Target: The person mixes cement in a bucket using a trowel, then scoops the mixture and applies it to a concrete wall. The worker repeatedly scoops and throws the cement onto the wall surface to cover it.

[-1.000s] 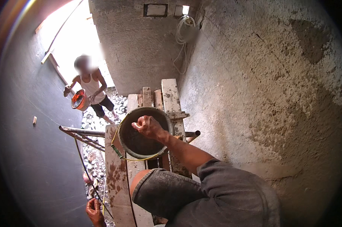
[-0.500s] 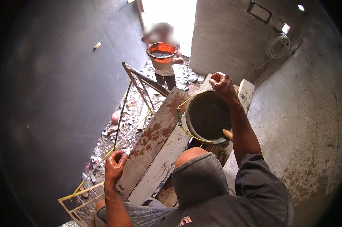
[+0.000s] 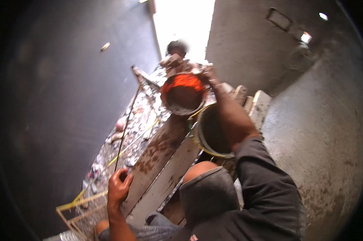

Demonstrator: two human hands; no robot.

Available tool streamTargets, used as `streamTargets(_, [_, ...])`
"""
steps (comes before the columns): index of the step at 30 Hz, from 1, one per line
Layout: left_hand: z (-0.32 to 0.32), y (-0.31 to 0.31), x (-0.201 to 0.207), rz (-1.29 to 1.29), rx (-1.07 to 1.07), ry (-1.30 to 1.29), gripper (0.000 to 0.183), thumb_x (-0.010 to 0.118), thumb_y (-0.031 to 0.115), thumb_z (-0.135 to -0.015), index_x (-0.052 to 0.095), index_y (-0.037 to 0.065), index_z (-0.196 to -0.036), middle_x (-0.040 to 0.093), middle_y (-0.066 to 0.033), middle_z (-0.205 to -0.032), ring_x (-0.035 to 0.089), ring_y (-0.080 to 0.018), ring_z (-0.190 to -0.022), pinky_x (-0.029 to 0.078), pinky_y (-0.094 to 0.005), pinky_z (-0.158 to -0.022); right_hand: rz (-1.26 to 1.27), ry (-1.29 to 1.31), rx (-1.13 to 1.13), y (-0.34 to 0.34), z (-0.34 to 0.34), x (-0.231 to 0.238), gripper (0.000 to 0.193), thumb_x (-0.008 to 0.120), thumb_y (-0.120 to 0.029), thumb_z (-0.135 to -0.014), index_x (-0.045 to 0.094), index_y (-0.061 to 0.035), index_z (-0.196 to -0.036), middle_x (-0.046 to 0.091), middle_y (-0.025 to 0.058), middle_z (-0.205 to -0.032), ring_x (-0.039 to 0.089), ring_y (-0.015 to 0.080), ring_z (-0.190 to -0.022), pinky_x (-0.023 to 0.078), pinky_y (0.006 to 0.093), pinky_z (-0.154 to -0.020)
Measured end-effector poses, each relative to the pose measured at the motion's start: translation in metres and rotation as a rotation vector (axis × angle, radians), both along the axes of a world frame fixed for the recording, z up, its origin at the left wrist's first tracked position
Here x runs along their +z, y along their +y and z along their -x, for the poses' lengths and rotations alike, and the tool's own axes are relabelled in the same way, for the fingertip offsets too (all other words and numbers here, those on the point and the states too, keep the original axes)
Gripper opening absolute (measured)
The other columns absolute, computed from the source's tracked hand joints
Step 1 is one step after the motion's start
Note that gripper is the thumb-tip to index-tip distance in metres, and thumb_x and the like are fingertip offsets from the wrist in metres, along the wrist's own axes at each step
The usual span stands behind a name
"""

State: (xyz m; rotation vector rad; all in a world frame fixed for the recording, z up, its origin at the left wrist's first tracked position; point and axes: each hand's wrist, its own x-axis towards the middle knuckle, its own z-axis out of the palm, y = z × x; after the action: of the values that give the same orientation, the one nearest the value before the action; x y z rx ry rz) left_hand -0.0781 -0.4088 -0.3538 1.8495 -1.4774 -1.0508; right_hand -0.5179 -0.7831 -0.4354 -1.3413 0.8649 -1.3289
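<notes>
My right hand [image 3: 209, 74], blurred, reaches forward to the right rim of a bucket with a bright orange inside [image 3: 184, 94]. Its fingers seem closed on that rim. The bucket is tipped toward me, with grey material inside, and a co-worker's hand [image 3: 172, 61] is at its far side. Below my right forearm stands a larger mortar-stained bucket [image 3: 213, 130], partly hidden by the arm. Lower left, my left hand [image 3: 119, 186] hovers beside a stained plank [image 3: 155, 150], fingers half curled and thumb apart, with nothing visible in it.
Planks form a platform under my knees. Rubble [image 3: 139, 116] covers the ground at left, with a thin metal frame [image 3: 127, 128] rising from it. A dark wall [image 3: 69, 112] bounds the left side and a rough concrete wall [image 3: 318, 136] the right. A bright doorway lies beyond the co-worker.
The co-worker has brought the orange-lined bucket nearer and raised it. My right hand has moved forward and left from above the large bucket to its rim. My left hand has dropped slightly.
</notes>
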Motion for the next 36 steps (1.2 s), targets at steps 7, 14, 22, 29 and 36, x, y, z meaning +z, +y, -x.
streamTargets(7, [-0.005,0.007,-0.017,-0.073,-0.002,0.081,0.024,0.068,0.006,-0.088,0.061,-0.004,-0.108,0.064,-0.0056,-0.088,0.059,-0.0117,-0.08,0.049,-0.0259,-0.074,-0.107,1.133,-0.35,-0.011,-0.046,-0.013,0.041,0.065,-0.038,-0.088,0.067,-0.0035,-0.108,0.068,0.016,-0.11,0.064,0.0287,-0.105,0.047,0.0377,-0.096])
streamTargets(14, [-0.019,0.009,-0.032,-0.096,-0.002,0.106,0.025,0.069,0.007,-0.089,0.059,-0.004,-0.11,0.065,-0.0077,-0.091,0.062,-0.0126,-0.082,0.05,-0.0253,-0.074,0.175,1.201,-0.35,0.016,-0.094,0.038,0.028,0.067,-0.018,-0.07,0.069,-0.006,-0.094,0.067,0.0169,-0.083,0.067,0.0333,-0.082,0.05,0.0497,-0.081])
streamTargets(22, [-0.007,-0.006,-0.026,-0.089,-0.118,0.058,0.03,0.07,0.017,-0.089,0.062,0.001,-0.113,0.065,-0.0106,-0.1,0.06,-0.0207,-0.09,0.048,-0.0321,-0.081,0.307,1.105,0.071,0.114,-0.155,0.079,0.012,0.067,-0.008,-0.064,0.069,-0.0042,-0.076,0.066,0.0161,-0.07,0.07,0.0351,-0.071,0.056,0.0464,-0.062])
streamTargets(29, [0.028,-0.009,-0.027,0.155,-0.066,0.023,0.032,0.071,0.011,-0.088,0.058,-0.003,-0.114,0.061,-0.0089,-0.097,0.06,-0.0179,-0.087,0.049,-0.0317,-0.081,0.457,0.927,0.258,0.16,-0.126,0.074,0.011,0.072,-0.011,-0.065,0.066,-0.0025,-0.068,0.064,0.0139,-0.064,0.065,0.0316,-0.06,0.052,0.0406,-0.055])
streamTargets(36, [0.067,-0.021,-0.046,0.352,-0.199,-0.072,0.056,0.076,0.029,-0.084,0.054,-0.004,-0.123,0.055,-0.0202,-0.12,0.055,-0.0348,-0.113,0.043,-0.0433,-0.098,0.374,0.793,0.5,0.206,-0.136,0.096,0.016,0.067,-0.018,-0.07,0.062,-0.003,-0.069,0.061,0.0169,-0.064,0.063,0.0332,-0.06,0.047,0.0426,-0.055])
